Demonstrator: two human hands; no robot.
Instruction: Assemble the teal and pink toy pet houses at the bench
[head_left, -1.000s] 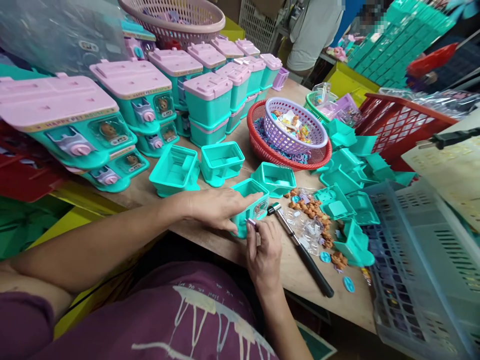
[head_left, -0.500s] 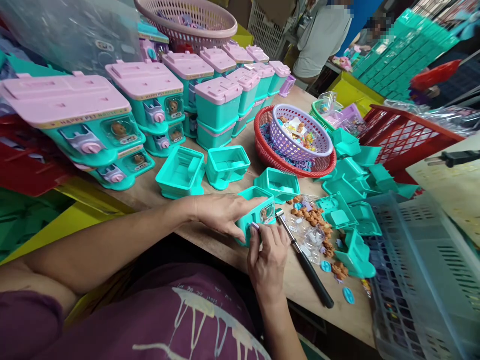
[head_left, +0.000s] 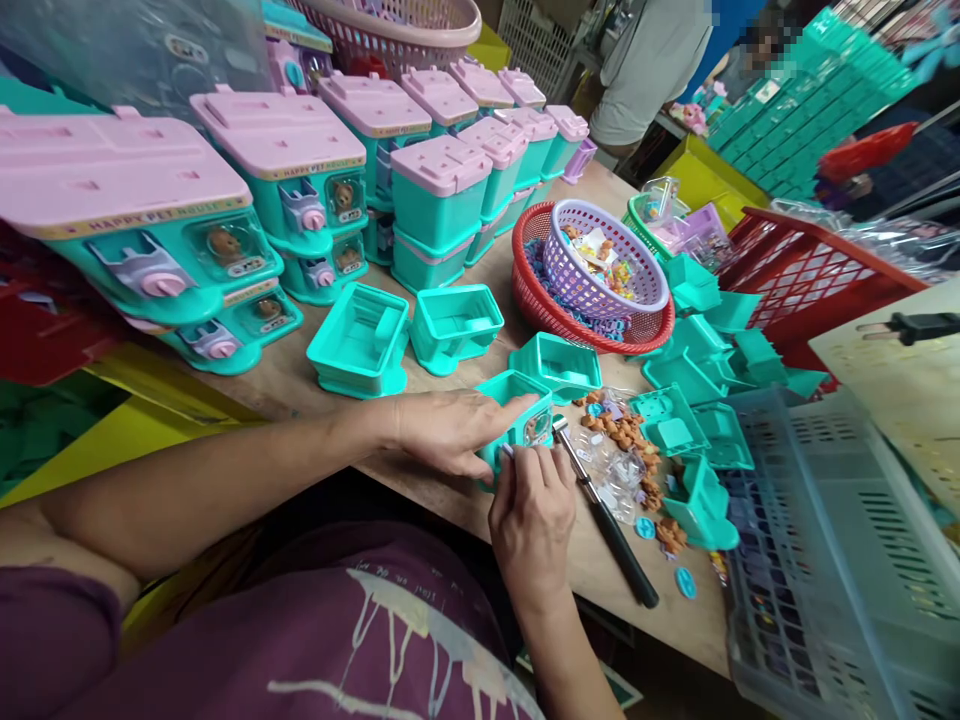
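Note:
A teal toy house box (head_left: 515, 385) with a small clear window on its front stands at the near table edge. Across its left side lies my left hand (head_left: 448, 432), fingers and thumb gripping it. My right hand (head_left: 534, 515) is closed at the front of the box, pinching a small lilac plastic piece (head_left: 508, 452), mostly hidden by the fingers. Just right of that hand rests a hammer (head_left: 611, 540) with a metal shaft and black grip. Brown toy bears (head_left: 626, 430) and clear plastic covers (head_left: 619, 480) are scattered beyond it.
Open teal boxes (head_left: 360, 340) stand behind my hands. Pink-lidded houses (head_left: 281, 150) are stacked at the left and back. A purple basket (head_left: 604, 255) sits inside a red basket (head_left: 521, 290). At right are teal parts (head_left: 701, 500) and a clear crate (head_left: 832, 560). A person (head_left: 652, 70) stands behind.
The view has shifted slightly. My right hand has turned a little, its fingers curling more over the lilac piece. My left hand keeps its hold on the box.

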